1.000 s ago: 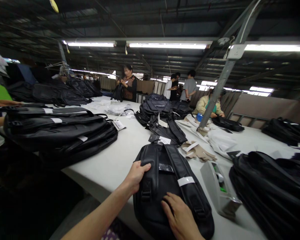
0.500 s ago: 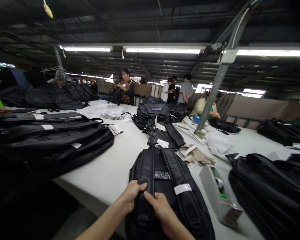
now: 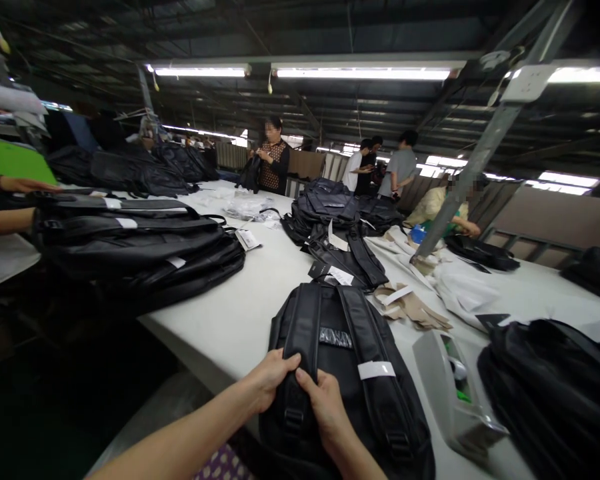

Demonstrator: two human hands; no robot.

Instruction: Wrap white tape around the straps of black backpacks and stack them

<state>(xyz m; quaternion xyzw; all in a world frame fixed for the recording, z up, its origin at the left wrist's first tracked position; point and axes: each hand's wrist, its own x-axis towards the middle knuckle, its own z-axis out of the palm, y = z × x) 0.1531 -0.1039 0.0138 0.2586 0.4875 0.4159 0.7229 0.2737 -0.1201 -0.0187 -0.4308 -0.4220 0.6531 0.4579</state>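
A black backpack (image 3: pixel 340 393) lies strap side up on the white table in front of me. My left hand (image 3: pixel 275 377) grips the left shoulder strap (image 3: pixel 303 323) from its outer edge, thumb on top. From the inner edge my right hand (image 3: pixel 325 397) holds the same strap, and the two thumb tips nearly meet on it. The fingers under the strap are hidden. Around the right shoulder strap (image 3: pixel 353 313) runs a white paper band (image 3: pixel 377 370). Clear plastic wrap (image 3: pixel 335 337) covers a piece on the back panel between the straps.
A grey tape dispenser (image 3: pixel 455 393) stands right of the backpack, beside piled black bags (image 3: pixel 550 393). Stacked backpacks (image 3: pixel 140 247) lie left, with a co-worker's hands (image 3: pixel 25 185) at them. Tagged bags (image 3: pixel 325 207), brown paper strips (image 3: pixel 413 307) and a metal post (image 3: pixel 460 180) are beyond.
The camera view has turned left, so the surroundings sit further right. A co-worker's arms now show more at the left stack. Both my hands keep their grip on the strap.
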